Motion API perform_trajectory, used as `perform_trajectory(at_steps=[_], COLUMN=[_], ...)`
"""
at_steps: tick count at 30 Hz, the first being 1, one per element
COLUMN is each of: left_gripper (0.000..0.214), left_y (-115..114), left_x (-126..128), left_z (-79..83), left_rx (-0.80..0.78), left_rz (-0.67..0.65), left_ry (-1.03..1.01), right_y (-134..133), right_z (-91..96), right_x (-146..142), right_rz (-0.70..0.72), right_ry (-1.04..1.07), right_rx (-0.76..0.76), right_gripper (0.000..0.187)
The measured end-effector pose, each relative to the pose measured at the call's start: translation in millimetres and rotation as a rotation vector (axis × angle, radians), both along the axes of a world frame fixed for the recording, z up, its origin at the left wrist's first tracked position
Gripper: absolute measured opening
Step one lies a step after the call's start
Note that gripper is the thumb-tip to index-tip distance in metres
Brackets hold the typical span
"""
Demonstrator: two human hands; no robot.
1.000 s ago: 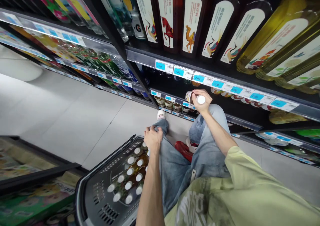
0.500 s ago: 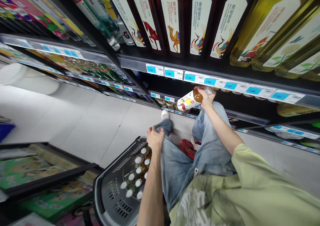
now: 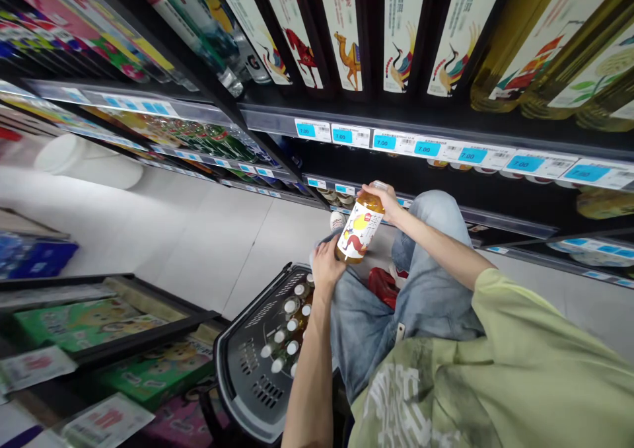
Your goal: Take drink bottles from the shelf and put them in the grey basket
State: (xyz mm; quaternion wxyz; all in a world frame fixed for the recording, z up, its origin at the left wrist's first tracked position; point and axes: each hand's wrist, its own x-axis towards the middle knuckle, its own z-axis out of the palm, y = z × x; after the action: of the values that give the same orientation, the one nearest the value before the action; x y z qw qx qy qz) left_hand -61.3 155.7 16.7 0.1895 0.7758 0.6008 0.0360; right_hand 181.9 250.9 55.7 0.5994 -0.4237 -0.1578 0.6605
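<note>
My right hand (image 3: 385, 199) grips the neck of an amber drink bottle (image 3: 359, 232) with a white illustrated label and holds it tilted above my left knee. Just under the bottle's base, my left hand (image 3: 326, 267) rests on my jeans with its fingers curled and touches the bottle's bottom edge. I am crouched in front of a dark store shelf (image 3: 426, 145) with blue price tags. To my left stands a black shopping basket (image 3: 247, 362) that holds several white-capped bottles (image 3: 286, 332) of the same kind.
Tall dark and yellow-green bottles (image 3: 406, 32) fill the shelf above. Lower shelves run off to the left along a pale tiled floor (image 3: 188, 236). A low display of green boxes (image 3: 84, 322) sits at the near left. Something red (image 3: 384, 286) lies between my legs.
My right hand has drawn the bottle off the low shelf and brought it down toward my left knee. My left hand has risen a little to meet its base. The view has shifted rightward.
</note>
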Motion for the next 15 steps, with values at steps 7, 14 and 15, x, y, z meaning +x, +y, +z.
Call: perform_trajectory(at_steps=[7,14,15], left_gripper=[0.076,0.080,0.080], left_y=[6,11,12], left_x=[10,7,6], left_z=[2.4,-0.2,0.2], left_rx=[-0.078,-0.095,-0.104], left_rz=[-0.152,-0.214,-0.207], left_ry=[0.100,0.091,0.089], right_y=[6,9,10], right_z=[-25.0,-29.0,-31.7], right_x=[-12,-9,-9], right_rz=[0.069,0.203,0.202], right_ry=[-0.167,-0.124,-0.133], right_rx=[-0.280,-0.176,-0.144], right_gripper=[0.041,0.018,0.021])
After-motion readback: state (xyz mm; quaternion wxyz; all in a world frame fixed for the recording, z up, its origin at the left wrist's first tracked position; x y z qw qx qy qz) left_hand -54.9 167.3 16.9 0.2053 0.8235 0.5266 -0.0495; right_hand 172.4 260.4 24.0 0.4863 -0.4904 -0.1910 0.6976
